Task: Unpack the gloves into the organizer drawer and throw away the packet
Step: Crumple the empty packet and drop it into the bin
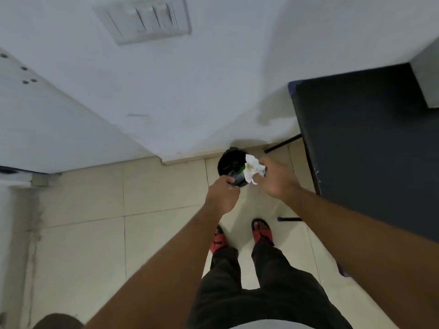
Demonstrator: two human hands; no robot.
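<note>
A small black bin (230, 162) stands on the tiled floor against the white wall. My left hand (223, 194) grips the bin's near rim, perhaps its lid or liner. My right hand (276, 178) holds a crumpled white packet (252, 170) with a bit of green on it, right over the bin's right edge. The organizer drawer and the gloves are out of view.
A dark table (370, 143) with thin black legs stands close on the right. A white door (35, 129) is on the left. A switch plate (145, 19) sits high on the wall. My feet in red sandals (262, 233) stand just behind the bin.
</note>
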